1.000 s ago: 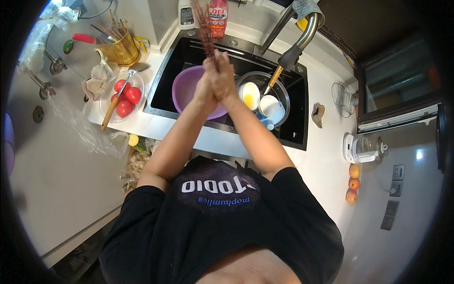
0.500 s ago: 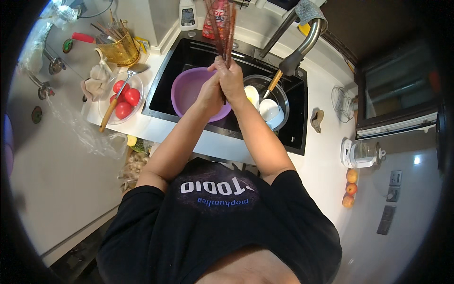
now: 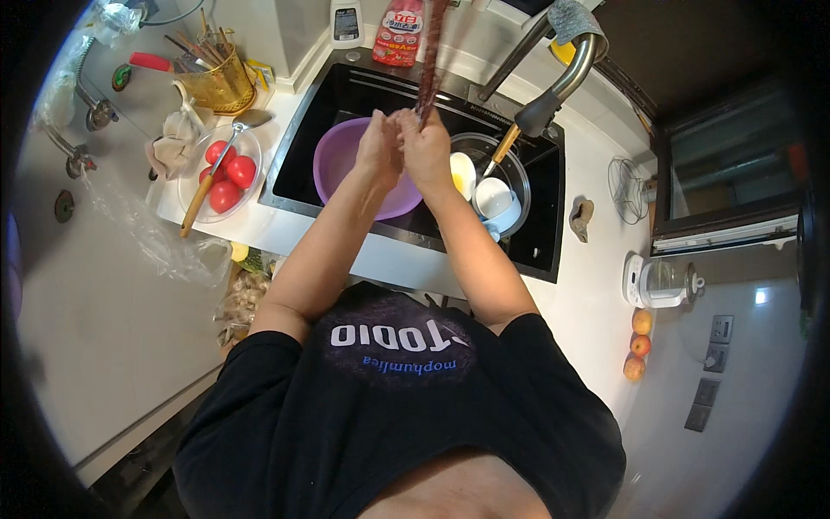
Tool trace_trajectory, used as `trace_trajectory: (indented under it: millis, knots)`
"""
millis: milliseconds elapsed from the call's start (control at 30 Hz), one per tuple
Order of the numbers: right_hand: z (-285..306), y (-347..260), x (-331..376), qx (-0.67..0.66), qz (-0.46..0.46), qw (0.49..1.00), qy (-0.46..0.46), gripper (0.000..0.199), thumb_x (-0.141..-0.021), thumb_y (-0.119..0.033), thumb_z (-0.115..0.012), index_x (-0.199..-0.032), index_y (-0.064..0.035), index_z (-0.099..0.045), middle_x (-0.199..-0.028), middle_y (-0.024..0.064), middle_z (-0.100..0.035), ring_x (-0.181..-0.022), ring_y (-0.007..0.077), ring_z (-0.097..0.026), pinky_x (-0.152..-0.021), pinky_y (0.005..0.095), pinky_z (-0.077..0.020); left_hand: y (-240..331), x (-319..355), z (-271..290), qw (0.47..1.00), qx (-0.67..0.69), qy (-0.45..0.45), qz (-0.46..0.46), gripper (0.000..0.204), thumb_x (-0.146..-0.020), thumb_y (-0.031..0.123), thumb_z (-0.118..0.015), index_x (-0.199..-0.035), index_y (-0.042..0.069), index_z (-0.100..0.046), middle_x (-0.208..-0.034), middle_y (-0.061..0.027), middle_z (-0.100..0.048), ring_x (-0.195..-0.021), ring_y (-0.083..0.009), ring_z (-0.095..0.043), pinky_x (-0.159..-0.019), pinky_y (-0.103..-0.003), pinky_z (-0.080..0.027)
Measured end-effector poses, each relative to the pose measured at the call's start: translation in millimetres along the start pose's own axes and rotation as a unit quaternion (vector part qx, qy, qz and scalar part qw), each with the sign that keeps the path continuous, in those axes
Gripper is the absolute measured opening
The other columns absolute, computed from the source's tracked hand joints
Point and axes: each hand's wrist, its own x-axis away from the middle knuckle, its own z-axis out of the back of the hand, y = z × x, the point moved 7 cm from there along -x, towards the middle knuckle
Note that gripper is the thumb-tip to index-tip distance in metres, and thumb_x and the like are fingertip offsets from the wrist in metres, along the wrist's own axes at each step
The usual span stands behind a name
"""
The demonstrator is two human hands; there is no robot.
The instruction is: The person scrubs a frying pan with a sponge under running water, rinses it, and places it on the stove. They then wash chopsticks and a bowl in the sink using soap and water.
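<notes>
A bundle of dark reddish-brown chopsticks points up and away over the sink, blurred at its upper end. My right hand is closed round the lower part of it. Close on its left is my left hand, its fingers stretched out and slightly smeared, beside the right hand's fingers; whether it touches the chopsticks is hard to see. Both hands are above the right side of a purple basin, which stands in the black sink.
Right of the basin, a pot holds a light-blue cup, a white dish and a wooden-handled utensil, below the faucet. Leftward are tomatoes in a clear bowl, a ladle and a yellow utensil holder. Bottles stand behind.
My hands, pressed together round the chopsticks before, have come slightly apart. The bundle has tilted right and gathered closer together on the right hand's side.
</notes>
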Motion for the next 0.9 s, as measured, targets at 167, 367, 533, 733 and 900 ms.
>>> trace_trajectory:
  millis: [167, 367, 533, 733, 900]
  knots:
    - [-31.1, 13.0, 16.2, 0.025, 0.118, 0.993, 0.018, 0.037, -0.082, -0.028, -0.052, -0.103, 0.0006, -0.048, -0.091, 0.0216, -0.054, -0.094, 0.0377, -0.05, -0.081, 0.0386, -0.038, -1.5, -14.9, 31.8, 0.997, 0.016, -0.038, -0.059, 0.032, -0.09, 0.036, -0.032, -0.097, 0.01, -0.049, -0.083, -0.0021, -0.052, -0.073, -0.0151, -0.05, -0.067, -0.027, -0.042]
    - [-6.2, 29.9, -15.6, -0.041, 0.008, 0.999, -0.03, 0.039, -0.083, -0.034, -0.049, -0.096, 0.0021, -0.055, -0.094, 0.0185, -0.057, -0.087, 0.0278, -0.056, -0.077, 0.0324, -0.0411, -14.4, 24.3, -16.5, 0.999, -0.036, -0.029, -0.016, 0.03, -0.09, 0.032, -0.036, -0.106, 0.01, -0.048, -0.096, -0.0022, -0.053, -0.088, -0.0159, -0.053, -0.077, -0.03, -0.042]
    - [-12.5, 44.4, -6.7, -0.042, 0.021, 0.998, -0.033, 0.037, -0.084, -0.032, -0.048, -0.091, 0.0034, -0.055, -0.083, 0.0156, -0.06, -0.078, 0.0246, -0.058, -0.072, 0.0308, -0.0427, -18.1, 15.9, 6.5, 0.999, -0.051, -0.015, 0.011, 0.026, -0.09, 0.034, -0.036, -0.1, 0.014, -0.05, -0.089, -0.0004, -0.055, -0.083, -0.0143, -0.054, -0.074, -0.028, -0.043]
    - [18.4, 58.9, -25.7, 0.107, -0.062, 0.992, -0.029, 0.033, -0.083, -0.028, -0.046, -0.082, 0.0041, -0.054, -0.066, 0.0152, -0.057, -0.066, 0.0228, -0.058, -0.062, 0.0321, -0.0432, -42.2, 33.2, 0.1, 0.994, -0.076, -0.073, 0.032, 0.033, -0.091, 0.032, -0.033, -0.114, 0.012, -0.045, -0.114, -0.0058, -0.048, -0.103, -0.0156, -0.047, -0.087, -0.031, -0.037]
    - [20.3, 41.7, -22.0, 0.162, 0.002, 0.987, -0.013, 0.035, -0.082, -0.033, -0.044, -0.088, 0.0001, -0.055, -0.076, 0.0238, -0.059, -0.076, 0.0383, -0.057, -0.068, 0.0413, -0.043, -42.2, 22.9, -5.3, 0.998, -0.019, -0.005, 0.067, 0.03, -0.091, 0.031, -0.032, -0.105, 0.011, -0.048, -0.098, -0.0034, -0.057, -0.087, -0.0163, -0.056, -0.075, -0.03, -0.046]
